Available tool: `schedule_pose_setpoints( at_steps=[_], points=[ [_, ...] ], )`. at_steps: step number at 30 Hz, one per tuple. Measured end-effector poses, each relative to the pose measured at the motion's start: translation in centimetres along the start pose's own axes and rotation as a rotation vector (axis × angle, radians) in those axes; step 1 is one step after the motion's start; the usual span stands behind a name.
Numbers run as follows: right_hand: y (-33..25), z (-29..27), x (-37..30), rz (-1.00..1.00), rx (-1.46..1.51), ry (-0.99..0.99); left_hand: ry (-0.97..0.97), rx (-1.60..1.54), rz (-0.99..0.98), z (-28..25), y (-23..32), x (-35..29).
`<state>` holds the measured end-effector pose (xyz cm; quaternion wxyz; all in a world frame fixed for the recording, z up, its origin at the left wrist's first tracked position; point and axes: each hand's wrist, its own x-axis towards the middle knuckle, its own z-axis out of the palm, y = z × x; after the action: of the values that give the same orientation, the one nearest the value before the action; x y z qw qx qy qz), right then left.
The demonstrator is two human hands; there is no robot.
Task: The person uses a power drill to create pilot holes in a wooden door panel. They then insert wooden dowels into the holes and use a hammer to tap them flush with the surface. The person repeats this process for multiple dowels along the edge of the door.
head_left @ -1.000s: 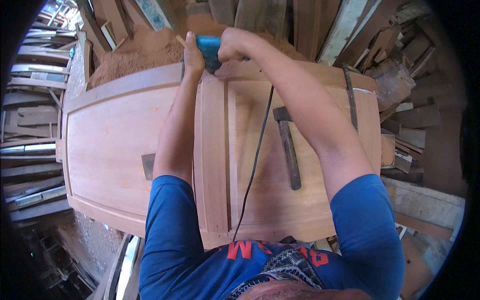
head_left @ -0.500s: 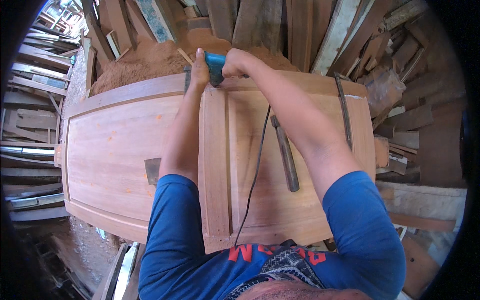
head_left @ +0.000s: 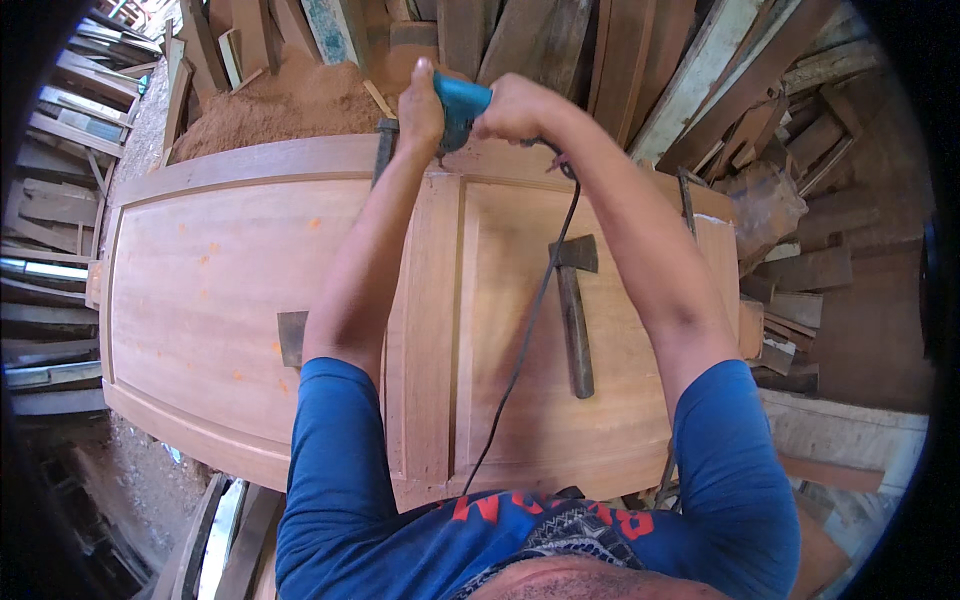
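Cord (head_left: 527, 340)'s swung across the axe (head_left: 576, 325) head at 3 o'clock since half a sec ago, right hand (head_left: 522, 107) clamped round the teal power tool (head_left: 464, 103) at 12, left hand (head_left: 421, 108) against its side, can't tell if gripping. Panelled wood slab (head_left: 220, 310) underneath, sawdust (head_left: 280, 110) heaped at 11, planks (head_left: 50, 315) stacked at 9.

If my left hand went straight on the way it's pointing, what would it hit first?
Probably the sawdust heap beyond the far edge of the wooden panel, though depth is unclear: your left hand might pass over it toward the boards behind.
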<state>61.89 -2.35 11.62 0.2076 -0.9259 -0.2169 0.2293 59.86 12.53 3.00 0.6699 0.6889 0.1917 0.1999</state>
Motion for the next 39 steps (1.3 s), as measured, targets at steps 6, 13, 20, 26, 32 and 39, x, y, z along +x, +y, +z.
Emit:
schedule_pose_setpoints(
  at_steps=[6, 13, 20, 26, 32, 39],
  points=[
    [-0.8, -5.0, -12.7, -0.049, 0.239, 0.153, -0.164, 0.042, 0.337, 0.7, 9.9, -5.4],
    [1.9, 0.8, -37.3, 0.369, 0.673, 0.152, -0.367, 0.183, 0.749, 3.5, 13.6, -26.5],
    [7.2, 10.4, -63.9, 0.482, 0.883, 0.507, -0.803, 0.059, 0.809, 8.0, 16.6, -51.1],
    [7.0, 14.8, -88.3, 0.694, 0.932, 0.828, -1.096, -0.178, 0.839, 13.2, 21.3, -74.2],
    [5.1, 19.3, -105.1, 1.014, 0.817, 1.047, -1.346, -0.431, 0.811, 15.0, 23.0, -92.8],
    [6.0, 22.6, -109.7, 1.099, 0.807, 1.046, -1.474, -0.438, 0.756, 15.6, 19.9, -99.8]
  ],
)
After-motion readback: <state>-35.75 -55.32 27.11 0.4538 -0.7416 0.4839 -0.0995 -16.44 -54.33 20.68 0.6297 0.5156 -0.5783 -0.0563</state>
